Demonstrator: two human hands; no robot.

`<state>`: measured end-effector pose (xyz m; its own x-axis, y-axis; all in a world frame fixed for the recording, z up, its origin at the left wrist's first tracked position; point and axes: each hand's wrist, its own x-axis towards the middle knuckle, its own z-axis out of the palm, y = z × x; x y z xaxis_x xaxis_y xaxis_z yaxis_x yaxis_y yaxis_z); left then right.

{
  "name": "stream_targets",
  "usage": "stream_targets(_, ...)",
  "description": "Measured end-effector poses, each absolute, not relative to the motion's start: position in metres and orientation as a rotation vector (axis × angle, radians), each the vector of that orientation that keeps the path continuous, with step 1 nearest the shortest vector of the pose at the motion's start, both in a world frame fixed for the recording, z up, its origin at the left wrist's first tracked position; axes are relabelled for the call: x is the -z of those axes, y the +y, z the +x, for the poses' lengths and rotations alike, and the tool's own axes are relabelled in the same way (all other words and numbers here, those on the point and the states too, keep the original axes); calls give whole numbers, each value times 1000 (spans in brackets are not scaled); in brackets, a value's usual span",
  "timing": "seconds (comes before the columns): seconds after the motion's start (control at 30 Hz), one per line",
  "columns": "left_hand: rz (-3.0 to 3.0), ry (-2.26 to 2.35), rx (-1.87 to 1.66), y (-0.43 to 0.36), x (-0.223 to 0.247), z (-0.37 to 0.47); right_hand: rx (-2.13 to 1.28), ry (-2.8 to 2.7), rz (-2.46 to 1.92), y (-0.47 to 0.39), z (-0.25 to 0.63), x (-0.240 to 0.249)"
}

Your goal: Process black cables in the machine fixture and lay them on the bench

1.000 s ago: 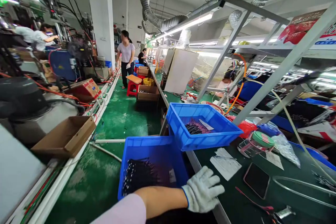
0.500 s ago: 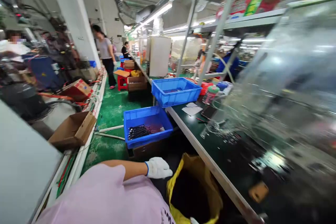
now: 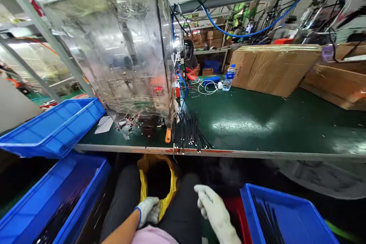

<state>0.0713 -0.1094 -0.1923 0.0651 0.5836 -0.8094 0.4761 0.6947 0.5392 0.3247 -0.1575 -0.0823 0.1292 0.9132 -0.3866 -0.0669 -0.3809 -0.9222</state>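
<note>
My left hand (image 3: 148, 210), in a white glove with a blue cuff, is closed with curled fingers at the near rim of a yellow bag (image 3: 173, 183) between my knees. Whether it grips the rim or something else is hidden. My right hand (image 3: 213, 209), also in a white glove, hangs beside my right knee, fingers partly stretched and nothing visible in them. Right of it, a blue bin (image 3: 297, 209) holds several black cables (image 3: 268, 217). Ahead, a bundle of black cables (image 3: 190, 133) lies at the table's front edge.
A clear plastic-sheeted enclosure (image 3: 128, 53) stands on the green table (image 3: 257, 122), an orange-handled tool (image 3: 168, 135) near its base. Two blue bins (image 3: 54, 122) are stacked stepwise at left. A water bottle (image 3: 228, 78) and a folded cardboard box (image 3: 274, 68) stand farther back.
My view has swung right, from the aisle to face the table. The cable bundle, my knees and the right-hand bin have come into view. My right hand now shows fully.
</note>
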Motion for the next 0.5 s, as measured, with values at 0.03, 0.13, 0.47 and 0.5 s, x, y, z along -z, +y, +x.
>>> stream_targets(0.03,874,1585,-134,-109,192,68,-1363,-910,-1501,-143,334,68)
stream_targets(0.13,864,1635,-204,-107,189,63,-1175,-1088,-1487,-87,362,24)
stream_targets(0.47,931,1729,-251,-100,172,44,-507,-1538,-2202,119,382,-33)
stream_targets(0.5,937,1737,-274,-99,170,36,-482,-1539,-2266,131,377,-33)
